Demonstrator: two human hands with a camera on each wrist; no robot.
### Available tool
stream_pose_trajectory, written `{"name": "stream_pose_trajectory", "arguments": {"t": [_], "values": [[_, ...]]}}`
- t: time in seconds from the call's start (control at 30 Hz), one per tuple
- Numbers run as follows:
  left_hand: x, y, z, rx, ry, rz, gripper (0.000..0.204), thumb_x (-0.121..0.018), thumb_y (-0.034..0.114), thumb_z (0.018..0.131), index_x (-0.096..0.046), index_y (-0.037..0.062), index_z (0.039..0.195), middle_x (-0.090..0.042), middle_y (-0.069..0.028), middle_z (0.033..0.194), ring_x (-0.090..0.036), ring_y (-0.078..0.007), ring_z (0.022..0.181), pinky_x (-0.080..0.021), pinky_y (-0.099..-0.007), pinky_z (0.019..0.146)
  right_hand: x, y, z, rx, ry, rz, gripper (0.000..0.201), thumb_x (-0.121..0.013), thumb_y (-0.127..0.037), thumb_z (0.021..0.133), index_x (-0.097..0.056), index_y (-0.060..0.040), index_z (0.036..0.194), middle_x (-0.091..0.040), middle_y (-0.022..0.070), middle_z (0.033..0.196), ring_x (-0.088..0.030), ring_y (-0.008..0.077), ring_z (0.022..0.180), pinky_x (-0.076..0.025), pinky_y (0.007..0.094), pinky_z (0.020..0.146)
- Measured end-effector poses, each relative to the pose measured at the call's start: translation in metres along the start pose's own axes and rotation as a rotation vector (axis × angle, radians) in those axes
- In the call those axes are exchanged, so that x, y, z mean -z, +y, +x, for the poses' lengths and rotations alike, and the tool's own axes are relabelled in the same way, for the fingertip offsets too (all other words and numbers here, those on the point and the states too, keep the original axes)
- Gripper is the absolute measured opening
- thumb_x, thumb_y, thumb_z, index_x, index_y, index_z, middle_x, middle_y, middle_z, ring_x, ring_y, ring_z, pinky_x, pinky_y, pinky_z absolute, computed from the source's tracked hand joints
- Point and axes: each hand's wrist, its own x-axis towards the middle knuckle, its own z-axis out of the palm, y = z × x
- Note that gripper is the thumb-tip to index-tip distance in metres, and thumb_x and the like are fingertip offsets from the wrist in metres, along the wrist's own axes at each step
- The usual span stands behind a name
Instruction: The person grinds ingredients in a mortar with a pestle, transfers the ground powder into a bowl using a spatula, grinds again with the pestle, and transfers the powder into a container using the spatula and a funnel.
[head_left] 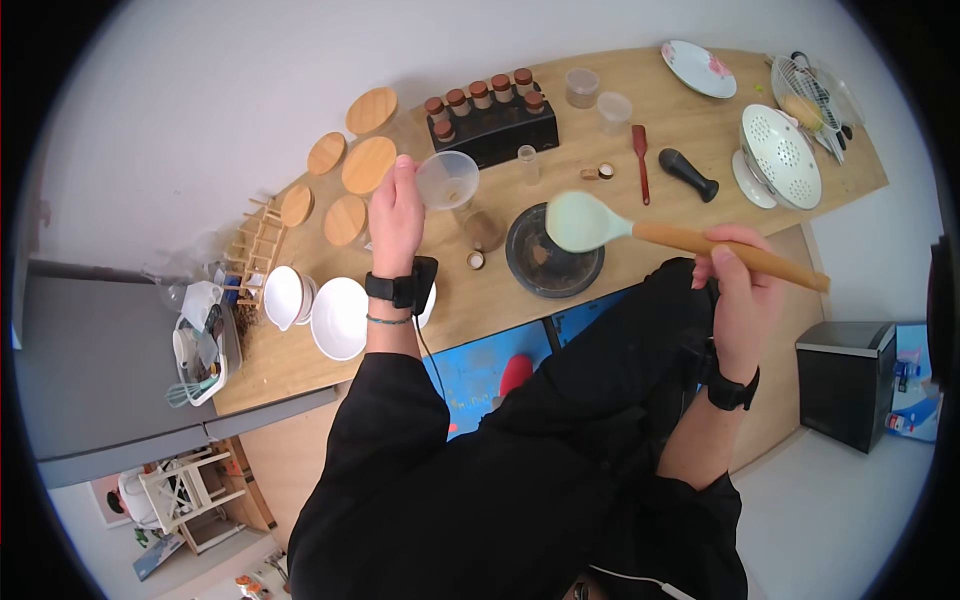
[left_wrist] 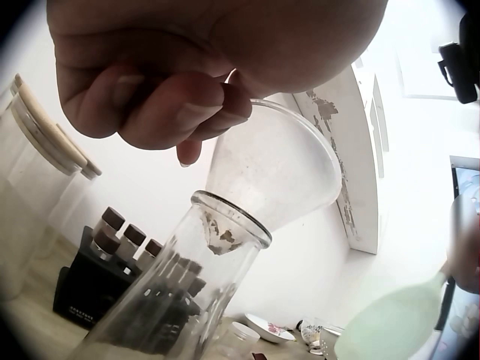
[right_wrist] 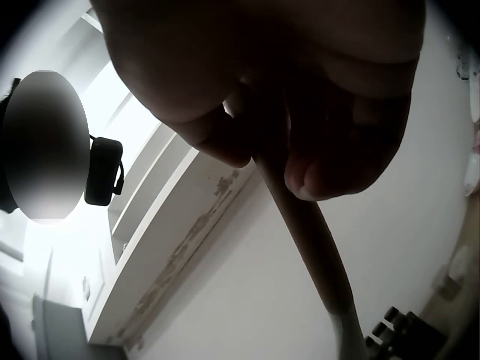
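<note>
My left hand pinches the rim of a clear plastic funnel. In the left wrist view the funnel's narrow end sits in the mouth of a glass bottle, and dark specks show near its spout. A large spoon with a pale green head and a wooden handle is in my right hand, fingers and thumb round the handle. Its head hangs over a dark mortar, right of the funnel. Dark residue coats the mortar's inside.
Behind stands a black rack of brown-capped spice jars. Wooden-lidded jars and white bowls are on the left. To the right lie a black pestle, a dark red spatula and a white colander. A small cap lies near the mortar.
</note>
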Motion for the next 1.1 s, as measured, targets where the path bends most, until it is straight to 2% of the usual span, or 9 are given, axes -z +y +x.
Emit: {"name": "stream_pose_trajectory", "arguments": {"t": [0.07, 0.13, 0.27, 0.37, 0.43, 0.5, 0.7, 1.03, 1.1], "values": [[-0.003, -0.001, 0.001, -0.001, -0.003, -0.017, 0.054, -0.041, 0.044, 0.105, -0.067, -0.0032, 0.099, -0.055, -0.0053, 0.066, -0.053, -0.0143, 0.061, -0.043, -0.0311, 0.059, 0.003, 0.008, -0.001, -0.183, -0.012, -0.222, 0.012, -0.061, -0.002, 0.091, -0.066, 0.0004, 0.101, -0.06, 0.0022, 0.077, -0.054, 0.0068, 0.065, -0.045, 0.0212, 0.059], [-0.005, -0.002, 0.001, -0.046, 0.011, -0.065, 0.052, -0.04, 0.043, 0.106, -0.067, 0.0004, 0.095, -0.043, 0.0048, 0.054, -0.038, -0.004, 0.046, -0.029, -0.0235, 0.043, 0.005, 0.025, -0.001, -0.204, -0.034, -0.259, 0.01, -0.062, -0.003, 0.091, -0.067, -0.0007, 0.1, -0.059, -0.0002, 0.075, -0.052, 0.0047, 0.064, -0.043, 0.0202, 0.057], [-0.006, 0.0, 0.0, -0.055, 0.024, -0.029, 0.052, -0.04, 0.043, 0.106, -0.067, 0.0001, 0.096, -0.043, 0.005, 0.054, -0.038, -0.0041, 0.045, -0.029, -0.0237, 0.042, 0.001, 0.063, 0.001, -0.163, -0.072, -0.325, 0.008, -0.063, -0.004, 0.091, -0.067, -0.0019, 0.097, -0.055, -0.0039, 0.07, -0.048, 0.0021, 0.059, -0.037, 0.0193, 0.053], [-0.003, 0.0, 0.0, -0.057, 0.028, -0.019, 0.052, -0.04, 0.043, 0.106, -0.067, -0.0002, 0.096, -0.044, 0.0046, 0.055, -0.039, -0.0043, 0.045, -0.029, -0.0237, 0.043, 0.002, 0.072, -0.005, -0.279, -0.041, -0.222, 0.01, -0.061, -0.006, 0.093, -0.066, 0.0001, 0.098, -0.056, -0.0017, 0.07, -0.05, 0.0044, 0.06, -0.042, 0.0211, 0.054], [0.0, 0.003, -0.001, 0.023, 0.009, 0.006, 0.053, -0.041, 0.043, 0.104, -0.068, -0.0025, 0.098, -0.052, -0.0024, 0.063, -0.05, -0.0121, 0.06, -0.041, -0.0286, 0.059, 0.007, 0.08, -0.013, -0.313, -0.02, -0.174, 0.012, -0.06, -0.007, 0.094, -0.066, 0.0012, 0.1, -0.057, -0.0004, 0.071, -0.052, 0.0056, 0.061, -0.045, 0.0219, 0.055], [-0.001, 0.004, 0.0, 0.02, 0.01, -0.006, 0.053, -0.041, 0.043, 0.104, -0.068, -0.0027, 0.099, -0.052, -0.0022, 0.063, -0.05, -0.012, 0.06, -0.041, -0.0287, 0.059, 0.015, 0.091, -0.024, -0.378, 0.016, -0.031, 0.018, -0.056, -0.011, 0.097, -0.063, 0.0024, 0.108, -0.061, 0.0053, 0.077, -0.057, 0.0103, 0.065, -0.051, 0.0252, 0.06], [-0.005, 0.01, -0.005, 0.037, 0.012, 0.002, 0.053, -0.042, 0.044, 0.104, -0.067, -0.0031, 0.1, -0.05, -0.0014, 0.062, -0.049, -0.0107, 0.059, -0.04, -0.0284, 0.056, 0.016, 0.107, -0.05, -0.476, 0.16, 0.242, 0.023, -0.052, -0.013, 0.099, -0.06, 0.0029, 0.113, -0.063, 0.0086, 0.085, -0.061, 0.0134, 0.074, -0.057, 0.0303, 0.068], [-0.004, 0.009, -0.006, 0.016, 0.003, -0.02, 0.056, -0.042, 0.045, 0.104, -0.069, -0.0036, 0.102, -0.049, -0.0008, 0.061, -0.048, -0.0098, 0.057, -0.039, -0.0277, 0.054, 0.021, 0.113, -0.063, -0.461, 0.173, 0.316, 0.022, -0.051, -0.012, 0.099, -0.06, 0.0023, 0.113, -0.064, 0.0093, 0.085, -0.063, 0.0141, 0.074, -0.057, 0.031, 0.069], [-0.005, 0.008, -0.006, 0.01, 0.017, 0.004, 0.056, -0.042, 0.045, 0.104, -0.069, -0.0037, 0.102, -0.048, -0.0008, 0.061, -0.049, -0.0102, 0.057, -0.039, -0.0278, 0.054, 0.023, 0.109, -0.061, -0.504, 0.156, 0.3, 0.022, -0.051, -0.013, 0.099, -0.06, 0.0018, 0.113, -0.065, 0.0099, 0.085, -0.063, 0.0144, 0.07, -0.057, 0.0304, 0.064]]}}
